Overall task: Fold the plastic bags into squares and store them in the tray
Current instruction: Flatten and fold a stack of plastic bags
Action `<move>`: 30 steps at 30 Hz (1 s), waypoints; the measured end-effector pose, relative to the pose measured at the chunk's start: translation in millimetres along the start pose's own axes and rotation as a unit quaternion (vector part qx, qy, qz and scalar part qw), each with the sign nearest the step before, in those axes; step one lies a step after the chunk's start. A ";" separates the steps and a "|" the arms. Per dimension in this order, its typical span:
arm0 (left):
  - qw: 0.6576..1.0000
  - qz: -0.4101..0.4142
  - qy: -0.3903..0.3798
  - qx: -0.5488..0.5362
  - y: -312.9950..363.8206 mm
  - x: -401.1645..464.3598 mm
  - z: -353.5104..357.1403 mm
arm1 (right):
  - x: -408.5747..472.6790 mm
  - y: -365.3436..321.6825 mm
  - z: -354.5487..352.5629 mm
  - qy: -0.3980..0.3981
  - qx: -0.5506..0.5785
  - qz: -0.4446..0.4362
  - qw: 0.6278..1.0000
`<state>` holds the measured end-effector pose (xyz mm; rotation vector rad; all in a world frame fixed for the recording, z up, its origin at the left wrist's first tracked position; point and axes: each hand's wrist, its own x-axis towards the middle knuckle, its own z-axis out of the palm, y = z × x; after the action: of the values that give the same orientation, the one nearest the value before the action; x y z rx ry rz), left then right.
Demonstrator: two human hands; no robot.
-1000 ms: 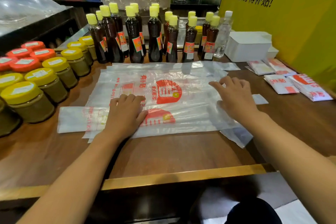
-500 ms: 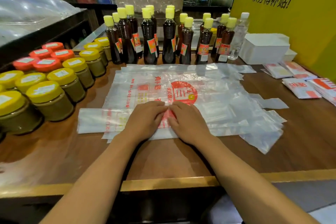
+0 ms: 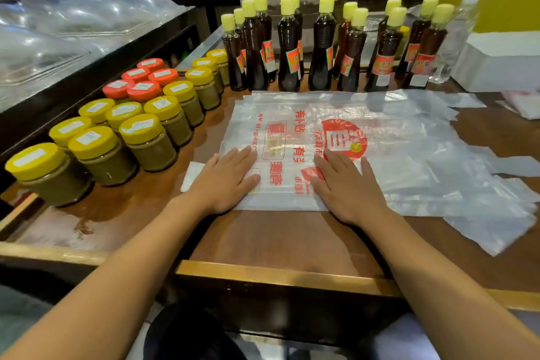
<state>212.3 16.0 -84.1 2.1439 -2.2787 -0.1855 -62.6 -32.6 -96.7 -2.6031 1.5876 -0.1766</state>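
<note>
Thin glossy plastic on polished wood

The plastic bags at centre are thin, translucent film, shiny and faintly creased, printed in red. The table beneath is smooth brown wood with a sheen and a brassy metal edge strip. At left, jars carry smooth plastic lids; upper centre, dark bottles look glossy with matt yellow caps.

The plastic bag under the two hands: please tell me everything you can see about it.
The plastic bag is thin, translucent film printed with red characters and a red round logo. It lies flat on the wooden counter, its near long edge folded over. The left hand and right hand press flat on that fold. Its handles trail, crumpled, to the right.
</note>
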 end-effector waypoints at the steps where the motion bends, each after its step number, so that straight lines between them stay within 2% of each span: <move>1: 1.000 -0.013 0.001 -0.001 -6.8 -3.5 0.1 | 0.2 0.0 0.7 0.000 -0.003 0.000 1.000; 5: 0.998 -0.058 -0.004 -0.012 -22.3 -12.7 -0.9 | 1.4 -2.3 2.7 0.000 0.000 0.000 1.000; 8: 0.993 -0.113 -0.020 0.023 -14.9 -14.5 -3.9 | -0.7 -5.1 1.8 -0.004 -0.003 0.001 1.000; 10: 0.988 -0.136 0.019 0.074 5.2 -16.9 -8.8 | -2.3 -7.2 -0.1 -0.001 0.002 0.008 1.000; 12: 0.988 -0.091 0.095 0.077 41.6 -16.3 -14.3 | -3.3 -10.3 -3.1 0.018 0.033 0.013 0.999; 14: 0.983 -0.013 0.183 -0.017 89.5 -4.6 -15.9 | -3.2 -12.6 -3.0 0.062 0.077 0.015 0.995; 16: 0.955 0.038 0.236 -0.178 138.8 13.7 -12.2 | -5.5 -13.6 -5.3 0.115 0.139 0.028 0.983; 18: 0.903 0.055 0.242 -0.350 178.3 29.5 -9.9 | -8.2 -9.6 -14.0 0.149 0.270 0.074 0.948; 20: 0.860 0.017 0.198 -0.469 197.4 38.1 -6.3 | -13.0 -5.2 -26.1 0.188 0.416 0.118 0.882; 22: 0.857 0.004 0.157 -0.490 195.6 42.8 -0.3 | -16.6 -3.4 -34.2 0.218 0.530 0.138 0.808; 23: 0.874 0.025 0.156 -0.460 190.6 43.9 3.6 | -18.0 -3.7 -37.2 0.225 0.540 0.139 0.799; 24: 0.897 0.053 0.160 -0.408 185.2 44.4 8.1 | -19.7 -4.2 -38.1 0.229 0.516 0.137 0.814; 27: 0.957 0.091 0.173 -0.215 174.9 44.4 20.1 | -22.1 6.3 -28.3 0.221 0.312 0.123 0.916; 28: 0.968 0.083 0.163 -0.174 173.5 42.6 22.0 | -24.4 14.6 -27.2 0.194 0.230 0.130 0.945; 30: 0.982 0.068 0.140 -0.110 171.8 41.6 22.1 | -31.1 39.3 -30.9 0.108 0.120 0.153 0.975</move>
<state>36.9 -13.8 -93.6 1.7746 -2.1226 -0.1182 -115.7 -23.3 -73.0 -2.1893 1.8780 -0.6039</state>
